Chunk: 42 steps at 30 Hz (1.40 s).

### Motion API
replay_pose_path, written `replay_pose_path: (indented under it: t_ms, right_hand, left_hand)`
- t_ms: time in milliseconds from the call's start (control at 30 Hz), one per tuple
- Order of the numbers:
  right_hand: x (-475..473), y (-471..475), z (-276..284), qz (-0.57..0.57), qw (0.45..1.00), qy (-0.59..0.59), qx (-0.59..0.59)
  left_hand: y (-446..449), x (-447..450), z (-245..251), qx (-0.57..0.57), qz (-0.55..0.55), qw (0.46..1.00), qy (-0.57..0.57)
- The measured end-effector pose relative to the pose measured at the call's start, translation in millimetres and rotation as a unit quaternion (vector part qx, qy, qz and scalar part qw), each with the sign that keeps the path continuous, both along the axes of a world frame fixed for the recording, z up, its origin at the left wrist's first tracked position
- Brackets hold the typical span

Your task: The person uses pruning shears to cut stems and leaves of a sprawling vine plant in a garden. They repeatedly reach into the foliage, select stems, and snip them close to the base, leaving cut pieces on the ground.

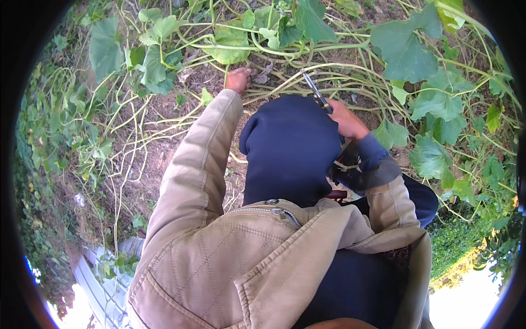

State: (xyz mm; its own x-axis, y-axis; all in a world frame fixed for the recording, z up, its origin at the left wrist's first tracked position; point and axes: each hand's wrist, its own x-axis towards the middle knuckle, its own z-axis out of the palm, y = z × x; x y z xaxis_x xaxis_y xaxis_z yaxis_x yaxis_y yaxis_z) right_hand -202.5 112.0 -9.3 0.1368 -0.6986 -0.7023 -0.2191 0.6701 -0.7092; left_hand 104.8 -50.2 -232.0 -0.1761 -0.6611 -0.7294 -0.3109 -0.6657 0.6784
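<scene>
My left hand [238, 80] reaches low among the vine stems near the ground, its fingers curled; whether a stem is inside them is hidden. A large yellow-green leaf [230, 45] lies just above it. On the other side of my bent, dark-trousered knee [291, 140], my right hand [347, 119] is closed around a slim metal hand tool [314, 88] with a dark handle, perhaps pruning shears. The tool points up and left towards a bundle of long, pale green vine stems [349, 68]. Its tip lies close to these stems; I cannot tell whether they touch.
Broad-leaved vines [411, 53] spread over brown soil at the top and right. Long trailing stems [131, 144] cross the ground on the left. Grey panels or boards [92, 283] lie at the lower left. Low green plants [456, 246] grow at the lower right.
</scene>
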Motion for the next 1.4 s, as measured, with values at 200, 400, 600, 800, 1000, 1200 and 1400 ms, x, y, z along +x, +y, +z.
replay_pose_path:
  t_ms: [200, 400, 600, 800, 1000, 1200, 1400]
  right_hand:
    - [36.2, -85.3, -2.1, 0.171, 0.984, 0.024, 0.048]
    - [55.5, -74.5, -18.0, 0.063, 0.998, -0.014, 0.004]
    - [12.7, -49.6, -20.3, 0.097, 0.989, 0.092, 0.07]
    - [-22.3, -5.1, -28.2, 0.208, 0.962, 0.166, 0.059]
    - [-33.1, 46.9, -14.1, 0.139, 0.974, 0.172, 0.037]
    - [-18.9, 65.1, -9.1, 0.078, 0.983, 0.136, 0.099]
    - [-19.5, 80.7, -4.4, 0.022, 0.981, 0.09, 0.17]
  left_hand:
    - [60.4, 9.8, 72.0, -0.096, -0.03, 0.994, 0.045]
    - [125.3, 90.2, 30.4, -0.205, -0.362, 0.909, -0.013]
    - [107.6, 116.8, 169.1, 0.029, -0.459, 0.848, -0.264]
    - [70.3, 97.2, 152.9, -0.08, -0.463, 0.877, -0.094]
    - [-2.1, -69.1, 94.6, -0.224, -0.294, 0.929, 0.034]
    - [-0.9, -123.0, 28.1, -0.336, -0.393, 0.836, -0.181]
    - [-11.8, -135.8, 11.1, -0.323, -0.544, 0.743, -0.22]
